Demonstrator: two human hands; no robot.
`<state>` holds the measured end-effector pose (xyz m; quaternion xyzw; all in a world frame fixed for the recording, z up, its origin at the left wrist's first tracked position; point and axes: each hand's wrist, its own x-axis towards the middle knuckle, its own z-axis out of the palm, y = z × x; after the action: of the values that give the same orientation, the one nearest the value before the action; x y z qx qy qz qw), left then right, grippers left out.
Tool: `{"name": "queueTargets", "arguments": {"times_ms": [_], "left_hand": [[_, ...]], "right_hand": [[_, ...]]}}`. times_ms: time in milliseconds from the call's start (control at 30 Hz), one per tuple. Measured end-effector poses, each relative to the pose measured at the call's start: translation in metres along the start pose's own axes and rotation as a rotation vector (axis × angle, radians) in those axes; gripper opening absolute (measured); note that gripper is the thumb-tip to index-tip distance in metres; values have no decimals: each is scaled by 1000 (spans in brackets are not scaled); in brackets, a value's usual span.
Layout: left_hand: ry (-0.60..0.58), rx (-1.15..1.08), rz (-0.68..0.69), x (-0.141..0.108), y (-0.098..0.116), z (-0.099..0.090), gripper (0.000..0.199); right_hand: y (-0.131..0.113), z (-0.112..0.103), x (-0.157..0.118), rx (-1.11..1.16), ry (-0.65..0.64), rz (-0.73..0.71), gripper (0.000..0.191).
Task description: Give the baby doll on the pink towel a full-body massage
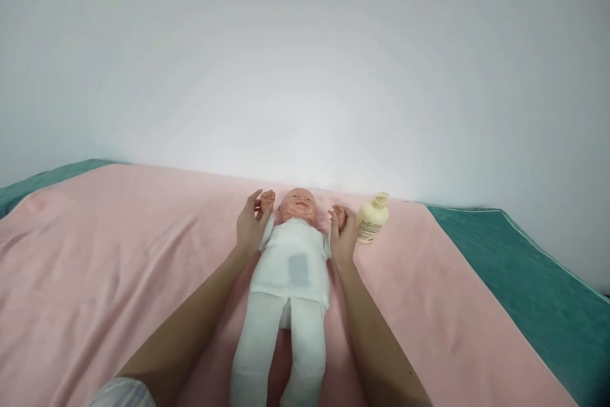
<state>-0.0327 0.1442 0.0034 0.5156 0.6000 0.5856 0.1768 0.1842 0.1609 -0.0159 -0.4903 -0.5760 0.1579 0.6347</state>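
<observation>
A baby doll (296, 261) in a white top and white trousers lies on its back on a pink sheet (419, 293), head toward the wall and both arms raised beside its head. My left hand (252, 220) holds the doll's hand on the left, thumb and fingers around it. On the other side my right hand (344, 232) is closed around the doll's other hand. A grey-blue patch shows on the front of the white top.
A pale yellow pump bottle (372, 220) stands on the sheet just right of my right hand. Green cloth (534, 280) shows beyond the pink sheet at both sides. A plain pale wall (305, 64) rises behind the doll's head.
</observation>
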Motion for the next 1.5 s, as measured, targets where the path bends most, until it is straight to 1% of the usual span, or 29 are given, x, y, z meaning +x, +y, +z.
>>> {"name": "queueTargets", "arguments": {"times_ms": [100, 200, 333, 367, 467, 567, 633, 733, 800, 933, 1033, 1100, 1167, 1233, 1300, 1400, 1467, 1500], "left_hand": [[54, 8, 25, -17, 6, -17, 55], [95, 58, 28, -38, 11, -41, 57], [115, 170, -62, -70, 12, -74, 59], [104, 195, -89, -79, 10, -82, 61], [4, 277, -167, -103, 1, -100, 66], [-119, 396, -235, -124, -11, -112, 68], [-215, 484, -255, -133, -17, -115, 63], [-308, 608, -245, -138, -17, -114, 50], [-320, 623, -221, -138, -11, -113, 42], [-320, 533, -180, -137, 5, -111, 29], [-253, 448, -182, -133, 9, -113, 26], [-174, 357, -189, -124, 9, -115, 30], [-127, 249, -176, -108, 10, -115, 42], [-121, 150, -143, -88, 14, -111, 49], [-115, 50, -112, -66, 18, -103, 53], [-80, -164, -75, -36, 16, -80, 52], [-33, -307, -75, -20, 10, -61, 47], [-6, -356, -96, -13, 5, -52, 46]], "right_hand": [[-6, -12, -19, 49, 45, -11, 34], [-15, -28, -41, 59, 75, 69, 41], [-35, -48, -74, 12, 36, 161, 48], [-41, -53, -83, -3, 29, 181, 49], [-54, -65, -109, -99, -22, 238, 52], [-60, -76, -131, -279, -159, 271, 55], [-60, -81, -142, -378, -244, 238, 55], [-57, -86, -154, -457, -304, 175, 52], [-55, -87, -159, -479, -318, 188, 50], [-55, -89, -163, -427, -305, 222, 50], [-56, -90, -158, -351, -250, 316, 50], [-58, -90, -149, -297, -183, 395, 48], [-62, -87, -135, -241, -106, 410, 45], [-66, -81, -118, -181, -33, 345, 44], [-66, -71, -98, -109, 24, 235, 40], [-59, -53, -66, -12, 44, 95, 38], [-48, -41, -46, 6, 44, 42, 39], [-41, -36, -35, 9, 50, 25, 39]]}}
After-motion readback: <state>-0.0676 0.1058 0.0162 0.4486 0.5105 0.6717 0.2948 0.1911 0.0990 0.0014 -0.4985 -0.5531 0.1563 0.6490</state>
